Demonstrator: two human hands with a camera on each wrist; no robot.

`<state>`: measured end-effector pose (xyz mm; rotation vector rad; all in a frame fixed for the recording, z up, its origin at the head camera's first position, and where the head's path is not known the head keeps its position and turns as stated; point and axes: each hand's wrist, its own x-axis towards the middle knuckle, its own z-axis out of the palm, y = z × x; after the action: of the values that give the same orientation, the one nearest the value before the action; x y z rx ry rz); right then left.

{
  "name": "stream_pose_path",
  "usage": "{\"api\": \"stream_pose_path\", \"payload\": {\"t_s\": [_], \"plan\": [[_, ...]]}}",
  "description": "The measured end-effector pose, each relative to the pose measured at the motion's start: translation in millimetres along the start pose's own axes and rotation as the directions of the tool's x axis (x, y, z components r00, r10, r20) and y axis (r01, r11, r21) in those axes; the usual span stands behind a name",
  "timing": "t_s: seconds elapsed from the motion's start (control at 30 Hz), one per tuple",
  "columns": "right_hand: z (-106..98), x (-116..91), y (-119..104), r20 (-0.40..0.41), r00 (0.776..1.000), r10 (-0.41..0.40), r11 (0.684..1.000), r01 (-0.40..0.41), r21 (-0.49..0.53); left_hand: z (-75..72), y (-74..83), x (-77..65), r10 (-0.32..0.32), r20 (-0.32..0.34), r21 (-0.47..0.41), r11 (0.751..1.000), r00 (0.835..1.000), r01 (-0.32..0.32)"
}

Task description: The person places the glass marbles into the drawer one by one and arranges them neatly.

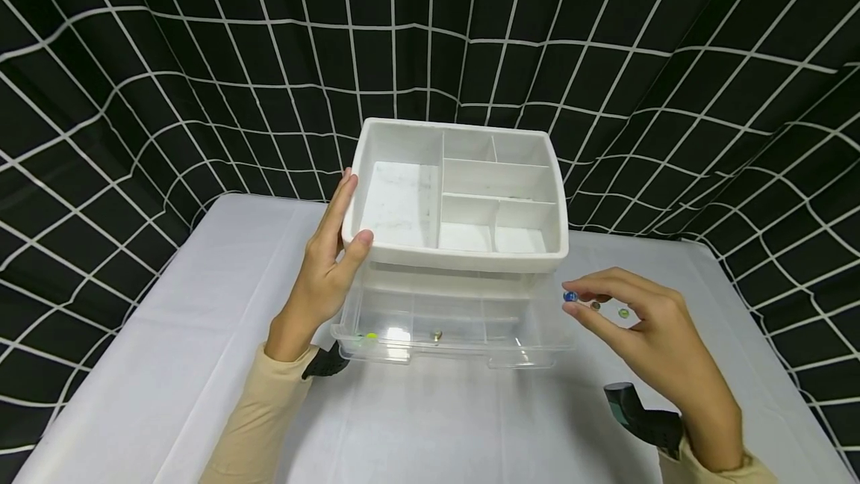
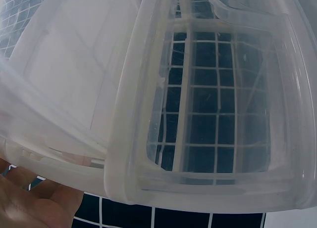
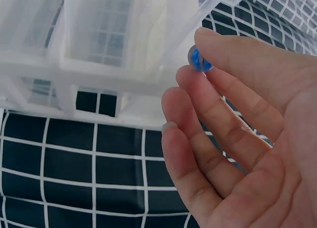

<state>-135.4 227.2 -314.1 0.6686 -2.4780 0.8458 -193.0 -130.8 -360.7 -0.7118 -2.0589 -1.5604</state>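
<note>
My left hand [image 1: 325,267] grips the left side of a white divided tray [image 1: 463,260], thumb over its front corner. The tray is tilted up at the back of a clear plastic box [image 1: 446,349], with its compartments facing me. Between thumb and fingertips my right hand [image 1: 645,327] pinches a blue marble [image 1: 570,296], just right of the box; the marble [image 3: 199,58] shows well in the right wrist view. Inside the box's front lie a yellow-green marble [image 1: 372,336] and a brownish marble [image 1: 437,335]. The left wrist view shows the left fingers [image 2: 44,198] under the edge.
On the white-covered table [image 1: 437,424], right of the box and close by my right hand, lie a green marble [image 1: 623,313] and a dark marble [image 1: 595,306]. A black cloth with a white grid [image 1: 416,58] hangs behind and at both sides.
</note>
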Motion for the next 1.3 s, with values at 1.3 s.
{"api": "stream_pose_path", "payload": {"t_s": [1.3], "plan": [[24.2,32.2,-22.8,0.212,0.957,-0.2,0.979,0.202,0.015,-0.6,1.4,0.0,-0.015,0.007,-0.003,1.0,1.0,0.015]]}}
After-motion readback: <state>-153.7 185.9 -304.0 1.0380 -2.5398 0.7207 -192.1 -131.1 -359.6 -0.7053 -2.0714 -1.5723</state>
